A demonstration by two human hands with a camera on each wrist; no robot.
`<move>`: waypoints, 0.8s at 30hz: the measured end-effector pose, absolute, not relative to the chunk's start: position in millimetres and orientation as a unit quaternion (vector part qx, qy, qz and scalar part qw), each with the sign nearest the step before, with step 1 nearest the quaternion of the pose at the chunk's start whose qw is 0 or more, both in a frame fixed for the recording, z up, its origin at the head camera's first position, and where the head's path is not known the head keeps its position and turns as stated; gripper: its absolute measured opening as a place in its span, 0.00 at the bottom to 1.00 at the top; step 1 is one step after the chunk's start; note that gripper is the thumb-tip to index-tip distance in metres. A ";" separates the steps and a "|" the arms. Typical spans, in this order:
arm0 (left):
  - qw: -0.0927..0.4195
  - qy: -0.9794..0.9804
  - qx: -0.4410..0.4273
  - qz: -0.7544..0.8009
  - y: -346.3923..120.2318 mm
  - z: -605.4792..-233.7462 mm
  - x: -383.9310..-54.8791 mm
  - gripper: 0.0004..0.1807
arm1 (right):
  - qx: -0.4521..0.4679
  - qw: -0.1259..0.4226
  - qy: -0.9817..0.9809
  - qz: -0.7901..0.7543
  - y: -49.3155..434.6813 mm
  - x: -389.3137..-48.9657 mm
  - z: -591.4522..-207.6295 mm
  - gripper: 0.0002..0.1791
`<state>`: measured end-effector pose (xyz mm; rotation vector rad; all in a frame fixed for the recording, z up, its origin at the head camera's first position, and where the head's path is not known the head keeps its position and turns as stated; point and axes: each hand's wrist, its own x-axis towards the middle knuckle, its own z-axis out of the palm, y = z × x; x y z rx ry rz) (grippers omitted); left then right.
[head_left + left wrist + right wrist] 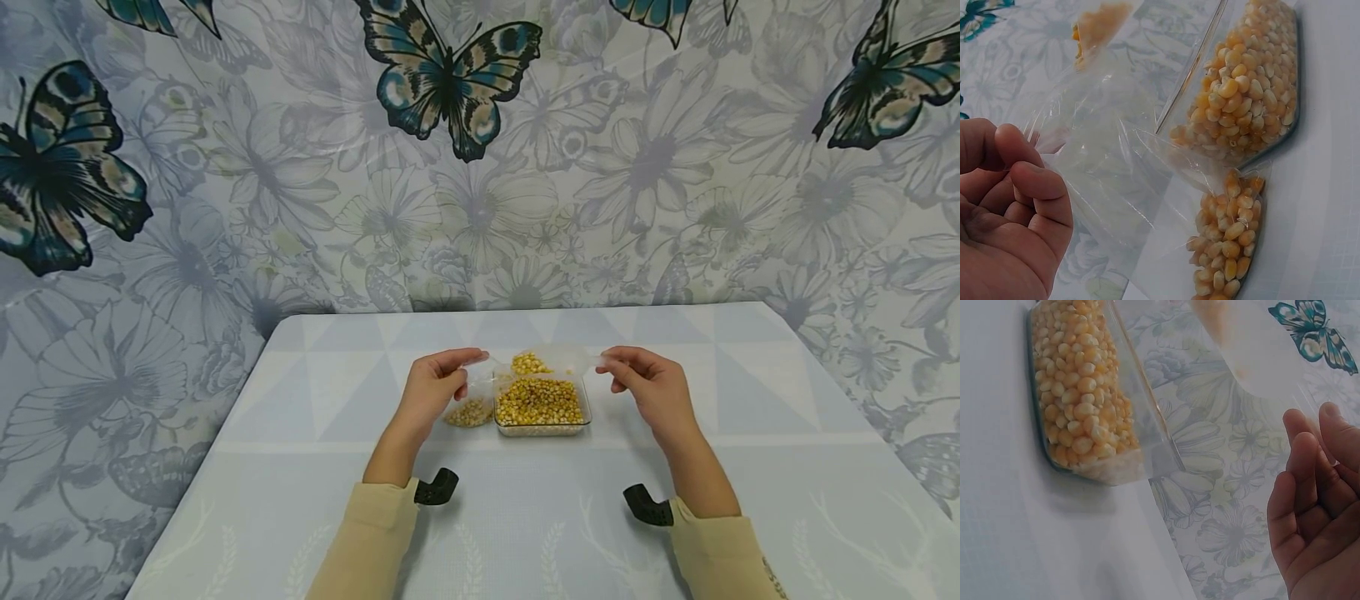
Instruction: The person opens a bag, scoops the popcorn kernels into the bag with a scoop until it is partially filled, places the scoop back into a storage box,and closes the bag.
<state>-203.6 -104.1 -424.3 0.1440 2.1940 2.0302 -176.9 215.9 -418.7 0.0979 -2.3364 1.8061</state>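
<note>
A clear rectangular glass container (542,431) full of yellow corn kernels (538,402) stands on the table between my hands. My left hand (432,388) pinches the upper edge of a clear plastic bag (1116,150) between thumb and fingers. Corn kernels (1225,240) lie in the bag's bottom, beside the container's left side. Behind the container, my right hand (654,387) pinches the edge of a translucent, round-cornered plastic piece (1260,369) between thumb and forefinger. More kernels (529,362) show at this piece; its full shape is hidden.
The table (480,517) has a pale triangle-patterned cover. A wall hanging (645,167) with flowers and butterflies rises directly behind its far edge. Black wrist mounts (437,487) sit at both beige sleeves (367,537).
</note>
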 end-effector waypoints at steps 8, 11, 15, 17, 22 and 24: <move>0.077 0.733 0.049 0.675 -103.2 -424.2 -203.1 0.22 | 0.038 0.080 -0.792 0.604 210.8 -175.7 -418.3 0.17; 0.076 0.733 0.051 0.674 -103.2 -423.7 -202.5 0.22 | 0.036 0.077 -0.794 0.602 209.1 -175.9 -418.8 0.16; 0.077 0.731 0.053 0.675 -103.4 -423.6 -202.1 0.22 | 0.041 0.074 -0.791 0.606 207.1 -176.2 -420.7 0.16; 0.078 0.731 0.054 0.676 -103.5 -423.9 -202.2 0.22 | 0.045 0.072 -0.788 0.610 206.2 -176.2 -421.5 0.16; 0.079 0.731 0.055 0.675 -103.5 -423.9 -202.2 0.22 | 0.048 0.072 -0.785 0.614 204.4 -176.2 -422.4 0.16; 0.079 0.731 0.056 0.675 -103.4 -423.6 -202.1 0.22 | 0.050 0.074 -0.786 0.611 203.8 -176.4 -422.5 0.16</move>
